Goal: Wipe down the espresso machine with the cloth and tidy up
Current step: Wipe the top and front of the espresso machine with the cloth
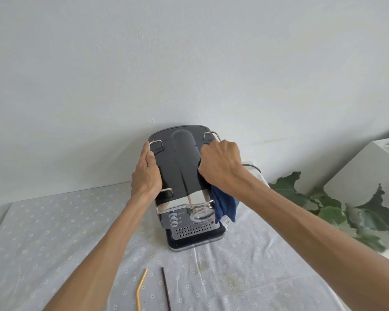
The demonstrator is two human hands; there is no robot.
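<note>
Head view, left fingers: the left hand (pixel 147 173) is curling round the left wire rail (pixel 154 143) on top of the espresso machine (pixel 180 173), thumb lying along the black top panel.
Right fingers: the right hand (pixel 219 164) is closing over the blue cloth (pixel 225 205), pressing it against the machine's right upper edge; the fingertips are hidden under the hand, beside the right wire rail (pixel 212 134).
Cloth position: it is bunching under the palm and hanging down the machine's right side, a white label (pixel 226 222) dangling at its lower corner.
Machine position: it is standing upright on the table (pixel 54 232), its back close to the white wall (pixel 189 63).
Machine orientation: the front, with drip tray (pixel 193 237) and buttons (pixel 173 219), is facing the person; seen from above, the long axis is running from person to wall.
Machine appearance: glossy black top with a raised central hump, chrome front band, perforated steel drip grille, round chrome brew head (pixel 201 215).
Table covering: a white cloth with a small floral print is lying over it.
Nearby items: a bent yellow straw (pixel 140 288) and a straight dark straw (pixel 166 288) are lying near the front edge, apart from each other.
Right side: green leaves (pixel 323 205) and a white box (pixel 368 176) are sitting beyond the right forearm.
Obscured: the machine's right flank is behind cloth and hand; a dark cable (pixel 253 168) is partly showing behind the wrist; lettering on the front is too small to read.
</note>
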